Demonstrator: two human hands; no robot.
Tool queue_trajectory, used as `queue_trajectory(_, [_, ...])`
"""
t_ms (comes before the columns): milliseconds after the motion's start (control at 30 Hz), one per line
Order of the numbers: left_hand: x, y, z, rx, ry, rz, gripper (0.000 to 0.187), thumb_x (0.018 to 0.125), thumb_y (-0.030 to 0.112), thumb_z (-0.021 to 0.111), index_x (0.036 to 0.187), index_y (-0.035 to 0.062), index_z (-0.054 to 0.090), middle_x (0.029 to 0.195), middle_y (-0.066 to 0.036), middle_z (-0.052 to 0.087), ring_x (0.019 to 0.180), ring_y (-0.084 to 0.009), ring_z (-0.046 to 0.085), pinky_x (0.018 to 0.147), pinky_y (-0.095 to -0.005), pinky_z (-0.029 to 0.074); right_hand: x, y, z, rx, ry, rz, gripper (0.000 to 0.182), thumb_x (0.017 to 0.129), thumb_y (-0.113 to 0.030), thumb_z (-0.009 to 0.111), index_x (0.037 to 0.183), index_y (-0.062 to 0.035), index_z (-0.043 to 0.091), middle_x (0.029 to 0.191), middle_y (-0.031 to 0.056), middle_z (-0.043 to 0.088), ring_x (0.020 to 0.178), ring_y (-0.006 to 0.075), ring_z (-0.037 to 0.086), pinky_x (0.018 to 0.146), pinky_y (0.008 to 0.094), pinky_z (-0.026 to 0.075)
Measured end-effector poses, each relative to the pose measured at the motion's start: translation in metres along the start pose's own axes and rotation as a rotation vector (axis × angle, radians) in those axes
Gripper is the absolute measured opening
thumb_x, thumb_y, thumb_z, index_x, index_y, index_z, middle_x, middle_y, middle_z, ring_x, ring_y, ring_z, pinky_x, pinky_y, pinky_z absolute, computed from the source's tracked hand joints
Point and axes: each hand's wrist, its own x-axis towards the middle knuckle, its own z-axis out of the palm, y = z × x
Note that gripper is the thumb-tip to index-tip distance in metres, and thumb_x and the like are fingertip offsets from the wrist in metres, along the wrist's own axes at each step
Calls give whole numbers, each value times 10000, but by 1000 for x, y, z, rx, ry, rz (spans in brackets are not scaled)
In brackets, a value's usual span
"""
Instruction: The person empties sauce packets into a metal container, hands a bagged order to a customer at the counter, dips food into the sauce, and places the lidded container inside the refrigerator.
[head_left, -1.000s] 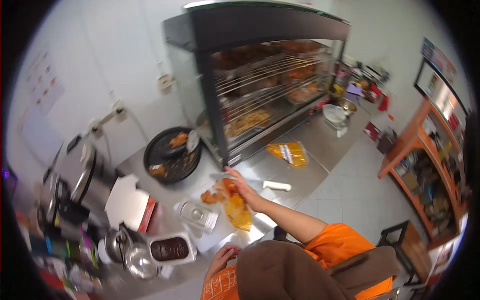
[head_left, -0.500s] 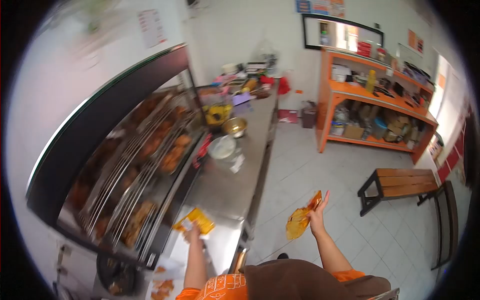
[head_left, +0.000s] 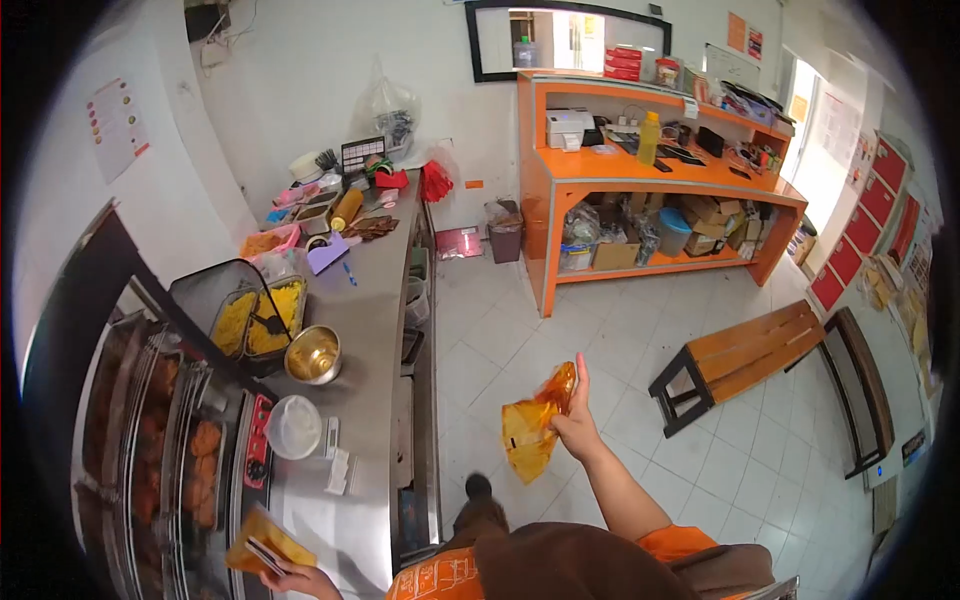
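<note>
Right hand (head_left: 578,425): lower centre of frame, raised over the tiled floor; grip pinching the top of an orange plastic bag (head_left: 532,432), which hangs down to its left.
Left hand (head_left: 300,580): bottom left edge, fingers closed on a yellow packet (head_left: 262,545) over the steel worktop (head_left: 375,330).
Worktop: metal bowl (head_left: 313,354), lidded white tub (head_left: 295,426) mid-left.

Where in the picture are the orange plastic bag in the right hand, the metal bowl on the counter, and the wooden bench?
orange plastic bag (head_left: 528,438): head view, middle of the bag.
metal bowl (head_left: 313,354): head view, inside of the bowl.
wooden bench (head_left: 758,341): head view, seat planks.
</note>
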Motion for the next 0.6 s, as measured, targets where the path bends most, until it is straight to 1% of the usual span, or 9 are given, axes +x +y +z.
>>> queue_trajectory(67, [21, 31, 72, -151, -29, 157, 363, 923, 80, 404, 1195, 9, 175, 1240, -266, 323, 1118, -357, 432, 981, -459, 366, 54, 13, 4, 44, -7, 42, 1021, 592, 154, 381, 1411, -256, -69, 1047, 110, 458, 968, 231, 502, 839, 355, 450])
queue_trajectory(167, [18, 113, 189, -293, -99, 245, 426, 902, 111, 479, 1163, 6, 159, 1185, -204, 324, 1072, -267, 368, 943, -390, 297, 135, 27, 6, 193, -40, 78, 903, 634, 157, 397, 1404, -188, 76, 1115, 147, 492, 1023, 257, 516, 876, 384, 450])
queue_trajectory(267, [-13, 194, 317, -596, -378, 77, 507, 865, 100, 538, 1195, 37, 159, 1163, -173, 335, 1066, -238, 359, 918, -379, 314, 220, 30, 0, 329, -120, 186, 760, 687, 166, 375, 1369, -111, 187, 1230, 177, 475, 1129, 278, 491, 949, 399, 412])
queue_trajectory(300, [-16, 228, 350, -685, -582, 17, 517, 858, 66, 537, 1207, 46, 157, 1168, -167, 338, 1061, -227, 376, 917, -369, 322, 247, 24, -1, 313, -204, 135, 568, 764, 112, 418, 1296, -47, 301, 1287, 192, 442, 1187, 285, 450, 993, 412, 372])
queue_trajectory(333, [-17, 259, 378, -767, -804, -27, 531, 851, 31, 536, 1218, 56, 154, 1172, -160, 340, 1056, -217, 393, 916, -358, 331, 273, 14, -1, 359, -200, 164, 526, 784, 88, 437, 1282, -36, 324, 1283, 191, 447, 1189, 285, 448, 996, 411, 367])
queue_trajectory(400, [-30, 308, 442, -1143, -1090, -400, 500, 846, 0, 534, 1219, 36, 204, 1161, -149, 368, 1032, -194, 453, 889, -310, 372, 315, 0, -6, 473, -165, 236, 447, 824, 38, 475, 1255, -16, 370, 1276, 187, 457, 1193, 284, 443, 1002, 410, 359])
queue_trajectory(467, [-47, 337, 519, -1136, -1100, -248, 466, 844, -13, 539, 1216, 23, 261, 1144, -138, 424, 1022, -178, 500, 855, -270, 415, 361, 1, -23, 463, -114, 185, 373, 847, -2, 492, 1214, 10, 423, 1288, 183, 446, 1197, 274, 438, 1007, 402, 354])
queue_trajectory(500, [-51, 354, 548, -1170, -1203, -333, 454, 844, -14, 541, 1212, 20, 278, 1136, -131, 444, 1029, -177, 504, 851, -267, 425, 379, 4, -33, 458, -85, 169, 340, 859, -22, 500, 1193, 23, 449, 1294, 181, 441, 1199, 270, 435, 1009, 399, 352])
queue_trajectory(600, [-64, 395, 635, -1243, -1474, -583, 425, 845, -22, 544, 1203, 13, 317, 1126, -109, 492, 1050, -176, 513, 852, -266, 442, 447, 37, -75, 386, -25, 219, 401, 845, -69, 548, 1208, 60, 439, 1367, 171, 357, 1242, 259, 387, 1018, 391, 335])
